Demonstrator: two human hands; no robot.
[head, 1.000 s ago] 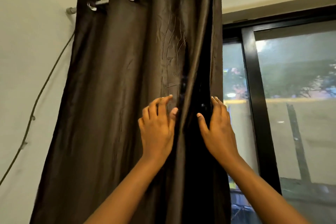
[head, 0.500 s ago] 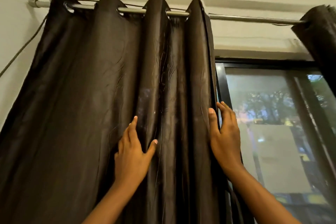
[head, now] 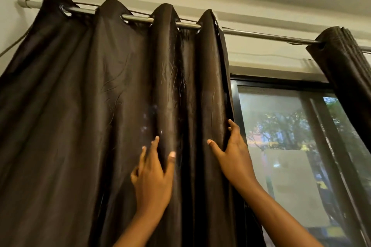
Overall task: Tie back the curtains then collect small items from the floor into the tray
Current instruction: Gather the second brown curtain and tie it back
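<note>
While the left hand (head: 153, 181) lies flat with straight fingers on the dark curtain (head: 90, 116), the right hand (head: 232, 156) pinches its window-side edge. A second curtain (head: 347, 78) hangs bunched on the rod (head: 267, 35), right of the window (head: 285, 146).

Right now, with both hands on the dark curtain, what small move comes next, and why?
Probably slide the right hand, whose fingers wrap the curtain's free edge, leftward toward the left hand. The panel hangs spread along the rod, untied, with the left hand only resting flat on a fold, so bunching precedes tying.
</note>
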